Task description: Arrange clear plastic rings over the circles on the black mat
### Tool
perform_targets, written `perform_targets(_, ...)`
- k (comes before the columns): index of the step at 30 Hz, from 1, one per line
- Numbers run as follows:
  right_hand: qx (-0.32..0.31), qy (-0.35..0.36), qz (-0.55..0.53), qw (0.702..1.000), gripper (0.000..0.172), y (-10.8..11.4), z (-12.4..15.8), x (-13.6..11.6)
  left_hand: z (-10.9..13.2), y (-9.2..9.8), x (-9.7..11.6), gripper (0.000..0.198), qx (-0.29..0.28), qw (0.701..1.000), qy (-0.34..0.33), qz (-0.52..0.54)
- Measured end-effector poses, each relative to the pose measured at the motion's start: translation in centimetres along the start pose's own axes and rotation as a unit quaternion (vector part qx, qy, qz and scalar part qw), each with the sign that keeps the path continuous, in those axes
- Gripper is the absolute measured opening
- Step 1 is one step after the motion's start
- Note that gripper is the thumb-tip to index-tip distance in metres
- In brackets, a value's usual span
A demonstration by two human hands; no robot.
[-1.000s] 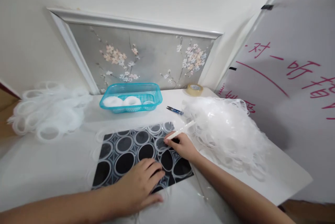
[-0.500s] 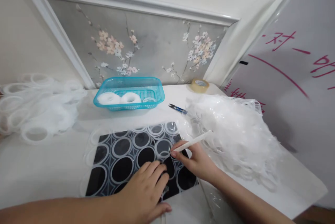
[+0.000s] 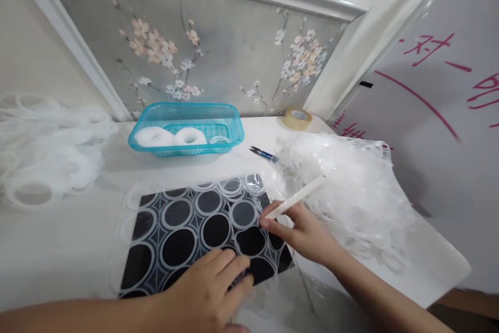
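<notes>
The right hand (image 3: 306,231) grips a white stick (image 3: 297,198) between thumb and fingers, its lower end at the right part of the black, ring-patterned sheet (image 3: 197,218) on the near middle of the table (image 3: 70,250), while the left hand (image 3: 216,289) lies open, fingers slightly bent, on the sheet's near edge. Beyond stand a blue basket (image 3: 191,111) of white rings (image 3: 190,136), snips (image 3: 264,154) and tape (image 3: 297,119), with translucent heaps far left (image 3: 58,151) and right (image 3: 346,198).

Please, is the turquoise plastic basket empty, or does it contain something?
Partly filled: the turquoise plastic basket holds two thick white rings and some thinner rings; bare mesh shows behind them.
</notes>
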State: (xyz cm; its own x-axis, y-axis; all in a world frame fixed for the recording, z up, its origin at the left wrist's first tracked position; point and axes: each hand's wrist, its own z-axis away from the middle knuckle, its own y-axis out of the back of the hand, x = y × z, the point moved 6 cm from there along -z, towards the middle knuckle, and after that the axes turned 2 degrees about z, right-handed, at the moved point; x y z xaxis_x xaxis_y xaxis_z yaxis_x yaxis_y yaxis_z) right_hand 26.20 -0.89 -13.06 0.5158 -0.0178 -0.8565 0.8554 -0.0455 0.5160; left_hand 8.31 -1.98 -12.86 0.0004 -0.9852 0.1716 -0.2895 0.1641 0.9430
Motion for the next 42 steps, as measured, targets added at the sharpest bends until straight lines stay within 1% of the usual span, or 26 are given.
perform_targets(1,0.037,0.000,-0.014,0.999,0.009,-0.3,-0.4,0.1,0.0,0.2,-0.4,0.054,0.022,1.000,-0.007,-0.020)
perform_targets(2,0.060,0.002,-0.028,0.998,0.010,-0.8,-0.7,0.3,-0.1,0.2,-0.8,0.057,0.038,0.998,-0.010,-0.039)
perform_targets(3,0.068,0.004,-0.041,0.997,0.011,-1.5,-1.1,0.6,-0.1,0.0,-1.3,0.060,0.050,0.997,-0.009,-0.055)
perform_targets(6,0.058,-0.003,-0.068,0.996,0.011,-3.4,-1.6,1.7,0.1,-1.0,-2.2,0.062,0.056,0.995,-0.002,-0.078)
perform_targets(8,0.050,-0.008,-0.071,0.996,0.012,-4.1,-1.6,2.3,0.2,-1.5,-2.4,0.063,0.056,0.995,-0.003,-0.079)
perform_targets(12,0.050,-0.013,-0.056,0.997,0.011,-4.1,-1.4,2.6,0.3,-1.7,-2.2,0.062,0.045,0.996,-0.011,-0.078)
perform_targets(16,0.041,0.005,-0.040,0.998,0.009,-4.2,-1.3,2.3,0.2,-1.5,-2.0,0.063,0.036,0.995,-0.008,-0.088)
perform_targets(20,0.042,0.012,-0.018,0.999,0.008,-4.2,-1.3,2.3,0.2,-1.6,-1.9,0.061,0.039,0.995,-0.003,-0.094)
perform_targets(24,0.047,0.033,0.001,0.998,0.009,-4.2,-1.4,2.2,0.3,-1.8,-2.1,0.060,0.043,0.996,0.004,-0.077)
perform_targets(26,0.047,0.065,0.023,0.997,0.011,-4.2,-1.1,1.9,0.3,-2.0,-2.3,0.060,0.041,0.997,0.023,-0.056)
perform_targets(29,0.040,0.151,0.100,0.983,0.012,-4.8,-0.1,1.0,0.2,-2.2,-2.6,0.057,0.025,0.998,0.061,-0.009)
perform_targets(31,0.044,0.216,0.181,0.958,0.015,-5.2,0.6,0.4,0.1,-2.4,-2.6,0.056,0.016,0.996,0.080,0.022)
perform_targets(33,0.052,0.269,0.259,0.926,0.018,-5.1,0.9,-0.2,0.1,-2.4,-2.7,0.057,0.014,0.995,0.090,0.043)
perform_targets(35,0.081,0.301,0.315,0.896,0.020,-3.8,0.5,-0.6,0.1,-2.4,-2.7,0.055,0.016,0.994,0.093,0.058)
perform_targets(36,0.121,0.298,0.333,0.886,0.020,-2.4,0.0,-0.8,0.1,-2.4,-2.8,0.053,0.017,0.993,0.095,0.064)
perform_targets(37,0.178,0.282,0.342,0.879,0.020,-0.5,-0.4,-0.9,0.2,-2.3,-2.9,0.051,0.021,0.993,0.098,0.070)
perform_targets(38,0.260,0.252,0.340,0.868,0.018,1.8,-0.6,-1.0,0.2,-2.2,-3.0,0.050,0.024,0.992,0.100,0.075)
perform_targets(39,0.346,0.204,0.320,0.858,0.015,4.2,-0.5,-0.8,0.2,-2.0,-3.1,0.048,0.028,0.991,0.101,0.079)
perform_targets(40,0.409,0.162,0.290,0.850,0.013,6.2,-0.1,-0.5,0.2,-1.8,-3.3,0.047,0.032,0.991,0.099,0.083)
perform_targets(41,0.444,0.128,0.260,0.848,0.011,7.5,0.4,-0.1,0.1,-1.7,-3.4,0.045,0.036,0.991,0.095,0.088)
perform_targets(42,0.444,0.109,0.236,0.858,0.010,8.0,0.8,0.3,0.0,-1.5,-3.5,0.043,0.040,0.991,0.090,0.092)
